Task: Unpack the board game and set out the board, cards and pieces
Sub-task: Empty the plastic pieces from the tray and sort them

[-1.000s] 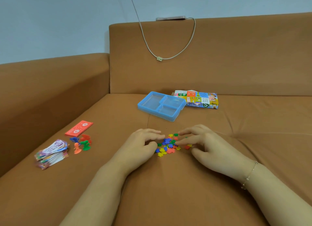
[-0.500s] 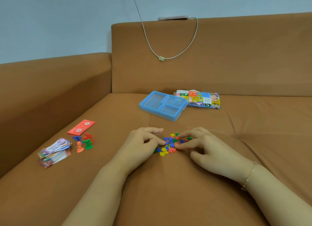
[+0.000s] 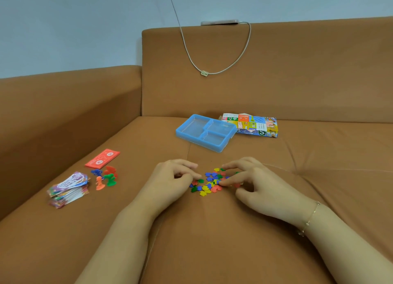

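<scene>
A small heap of coloured tokens (image 3: 209, 181) lay on the sofa seat (image 3: 212, 230), spread left to right between both hands. The left hand (image 3: 170, 182) and right hand (image 3: 258, 186) touched its edges with loosely curled fingers; whether either pinched a token could not be told.

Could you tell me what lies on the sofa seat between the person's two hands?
In the head view, a small heap of flat plastic tokens, blue, yellow, red and green, lies between the left hand and right hand; both hands' fingers touch its edges.
</scene>
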`<control>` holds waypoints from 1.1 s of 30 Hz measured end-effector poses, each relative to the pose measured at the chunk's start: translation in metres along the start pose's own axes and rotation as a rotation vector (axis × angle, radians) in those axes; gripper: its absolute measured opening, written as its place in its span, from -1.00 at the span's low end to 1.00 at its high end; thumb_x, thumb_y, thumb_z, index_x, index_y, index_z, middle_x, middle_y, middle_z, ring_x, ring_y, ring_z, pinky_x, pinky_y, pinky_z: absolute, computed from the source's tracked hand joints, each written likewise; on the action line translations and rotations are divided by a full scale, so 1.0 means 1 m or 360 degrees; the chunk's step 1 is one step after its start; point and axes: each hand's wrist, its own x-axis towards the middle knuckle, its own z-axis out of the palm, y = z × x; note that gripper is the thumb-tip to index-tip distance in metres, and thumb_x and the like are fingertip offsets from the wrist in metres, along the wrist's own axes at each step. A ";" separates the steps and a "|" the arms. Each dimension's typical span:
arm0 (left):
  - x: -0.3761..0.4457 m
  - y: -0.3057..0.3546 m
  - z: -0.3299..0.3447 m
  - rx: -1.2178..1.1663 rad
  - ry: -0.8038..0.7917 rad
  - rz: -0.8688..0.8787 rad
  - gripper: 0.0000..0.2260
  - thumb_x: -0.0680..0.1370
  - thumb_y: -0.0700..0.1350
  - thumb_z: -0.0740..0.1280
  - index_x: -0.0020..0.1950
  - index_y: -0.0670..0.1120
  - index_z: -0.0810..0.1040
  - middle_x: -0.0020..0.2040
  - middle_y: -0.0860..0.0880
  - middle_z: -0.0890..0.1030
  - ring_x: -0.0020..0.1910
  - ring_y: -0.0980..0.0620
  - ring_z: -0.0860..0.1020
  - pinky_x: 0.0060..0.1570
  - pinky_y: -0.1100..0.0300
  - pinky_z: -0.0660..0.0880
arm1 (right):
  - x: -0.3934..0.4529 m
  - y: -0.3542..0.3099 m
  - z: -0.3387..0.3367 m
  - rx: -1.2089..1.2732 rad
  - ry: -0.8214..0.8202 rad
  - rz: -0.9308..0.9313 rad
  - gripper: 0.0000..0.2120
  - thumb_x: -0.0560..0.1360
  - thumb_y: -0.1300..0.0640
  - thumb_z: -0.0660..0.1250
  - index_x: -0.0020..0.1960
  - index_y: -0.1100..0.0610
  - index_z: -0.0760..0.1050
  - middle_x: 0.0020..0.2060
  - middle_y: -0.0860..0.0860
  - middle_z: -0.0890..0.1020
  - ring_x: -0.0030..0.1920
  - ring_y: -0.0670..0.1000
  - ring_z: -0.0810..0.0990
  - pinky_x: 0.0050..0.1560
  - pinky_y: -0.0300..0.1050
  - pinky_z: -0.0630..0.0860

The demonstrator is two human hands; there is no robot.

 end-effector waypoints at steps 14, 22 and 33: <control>0.000 -0.005 -0.007 0.0141 -0.0152 0.0014 -0.75 0.35 0.05 0.25 -0.07 0.27 0.65 0.14 0.31 0.54 0.23 0.29 0.42 0.27 0.25 0.33 | -0.003 0.001 -0.001 -0.0038 0.0025 0.0009 -0.52 0.38 0.22 0.18 0.22 -0.10 0.57 0.26 -0.24 0.46 0.28 -0.28 0.26 0.25 -0.42 0.25; -0.007 -0.003 -0.014 0.0058 -0.0033 -0.0062 -0.62 0.56 0.15 0.18 -0.22 0.06 0.73 -0.02 0.31 0.61 0.08 0.39 0.47 0.08 0.34 0.37 | -0.007 -0.008 -0.002 -0.0041 -0.0037 0.0025 -0.53 0.35 0.12 0.15 0.17 -0.16 0.59 0.25 -0.28 0.45 0.30 -0.25 0.25 0.27 -0.26 0.32; -0.008 0.002 -0.007 0.0038 -0.0138 -0.0012 -0.55 0.46 0.28 0.07 -0.06 0.13 0.71 0.03 0.40 0.57 0.16 0.42 0.40 0.14 0.37 0.29 | -0.003 -0.011 0.001 -0.0129 -0.0057 0.0056 -0.44 0.33 0.08 0.09 0.28 -0.19 0.49 0.37 -0.23 0.34 0.35 -0.21 0.20 0.32 -0.23 0.27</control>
